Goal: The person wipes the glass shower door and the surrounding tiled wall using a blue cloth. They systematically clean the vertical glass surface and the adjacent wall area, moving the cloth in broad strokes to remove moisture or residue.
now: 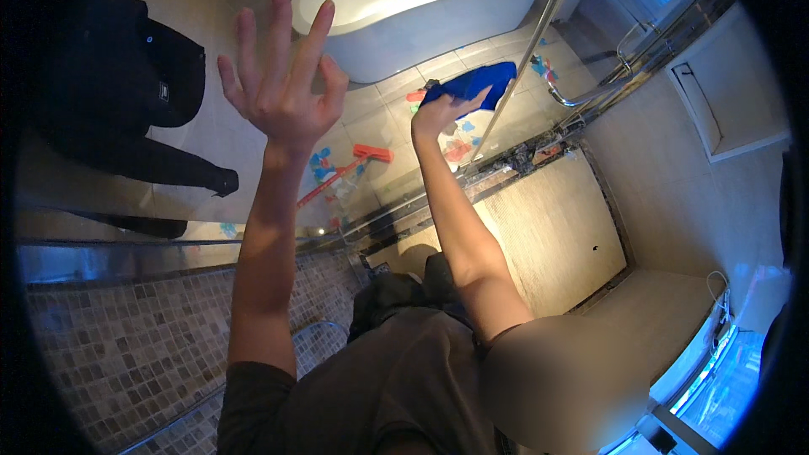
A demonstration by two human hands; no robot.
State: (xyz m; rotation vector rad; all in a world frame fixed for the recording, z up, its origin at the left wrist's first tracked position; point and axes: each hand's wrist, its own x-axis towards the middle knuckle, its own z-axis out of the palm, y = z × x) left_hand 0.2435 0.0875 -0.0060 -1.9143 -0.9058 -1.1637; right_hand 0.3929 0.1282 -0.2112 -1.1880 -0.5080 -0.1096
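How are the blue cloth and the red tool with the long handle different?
The blue cloth looks floppy and spread out, while the red tool has a straight, thin handle and a wider head. The right hand is at the blue cloth, but no hand is on the red tool, which lies on the floor. Both are brightly coloured.

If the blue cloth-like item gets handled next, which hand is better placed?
Probably the right hand: its fingers overlap the blue cloth-like item in view, though any grip is unclear. The left hand is farther left, fingers spread, apparently empty.
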